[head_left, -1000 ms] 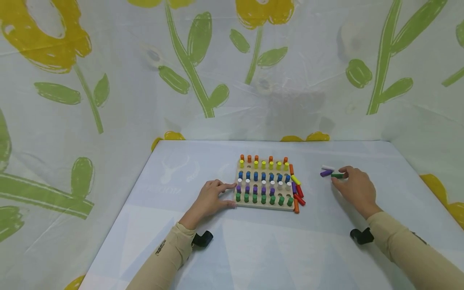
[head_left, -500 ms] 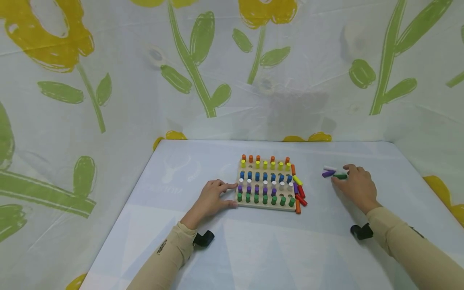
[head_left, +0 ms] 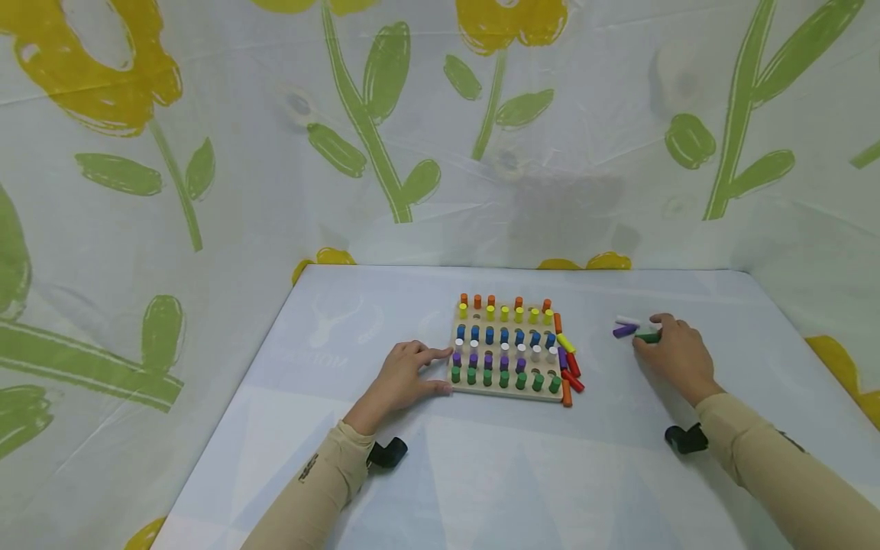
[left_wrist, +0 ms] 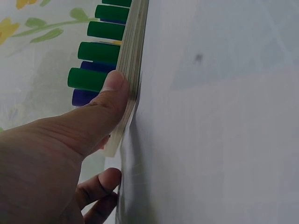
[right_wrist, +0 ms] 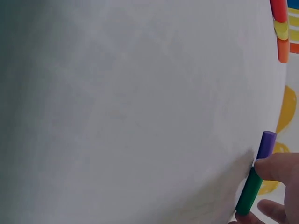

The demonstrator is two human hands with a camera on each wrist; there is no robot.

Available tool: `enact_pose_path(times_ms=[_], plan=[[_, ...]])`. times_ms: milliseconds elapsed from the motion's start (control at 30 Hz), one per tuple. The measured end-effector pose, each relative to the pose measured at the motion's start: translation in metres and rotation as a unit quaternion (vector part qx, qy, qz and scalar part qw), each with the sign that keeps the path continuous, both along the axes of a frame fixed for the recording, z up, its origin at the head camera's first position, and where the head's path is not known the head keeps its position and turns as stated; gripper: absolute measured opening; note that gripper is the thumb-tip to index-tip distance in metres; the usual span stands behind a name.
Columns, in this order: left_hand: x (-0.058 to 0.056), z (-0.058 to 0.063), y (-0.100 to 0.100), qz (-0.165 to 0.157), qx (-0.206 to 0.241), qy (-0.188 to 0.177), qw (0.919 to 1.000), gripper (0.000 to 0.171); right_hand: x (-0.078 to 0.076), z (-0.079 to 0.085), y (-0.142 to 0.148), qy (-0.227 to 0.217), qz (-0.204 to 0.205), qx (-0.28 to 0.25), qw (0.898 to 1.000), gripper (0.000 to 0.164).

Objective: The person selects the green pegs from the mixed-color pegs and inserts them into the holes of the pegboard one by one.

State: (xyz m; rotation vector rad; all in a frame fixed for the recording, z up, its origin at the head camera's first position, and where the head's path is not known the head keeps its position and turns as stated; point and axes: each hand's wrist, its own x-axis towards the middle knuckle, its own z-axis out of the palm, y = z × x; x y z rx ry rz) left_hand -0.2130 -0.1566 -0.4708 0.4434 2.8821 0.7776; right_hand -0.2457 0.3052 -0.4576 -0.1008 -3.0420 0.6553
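Note:
A wooden pegboard (head_left: 505,393) with rows of coloured pegs lies on the table. My left hand (head_left: 407,374) holds its near left corner, index finger at the left side and thumb (left_wrist: 113,82) on the front edge, close below the green pegs (left_wrist: 97,52). Over to the right, my right hand (head_left: 679,357) has its thumb and fingers around a loose green peg (right_wrist: 249,190), the thumb near one end and a fingertip by the other. Just beyond the green peg are a loose purple peg (head_left: 625,331) and a white peg (head_left: 627,320).
Along the board's right side lie several loose pegs, among them a yellow peg (head_left: 566,343), a red peg (head_left: 574,364) and an orange peg (head_left: 567,394). Behind the table (head_left: 481,473) hangs a flower-printed sheet (head_left: 577,198).
My right thumb and fingers have shifted slightly at the green peg, which now lies at a slightly different angle. The left hand stays at the board's corner.

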Motion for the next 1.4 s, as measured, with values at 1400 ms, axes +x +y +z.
enact_pose_path(times_ms=[1400], plan=[[-0.001,-0.001,0.0,-0.001,0.004,-0.002,1.0,0.07,0.027,0.0,-0.017,0.054,0.033,-0.046,0.997,0.052]])
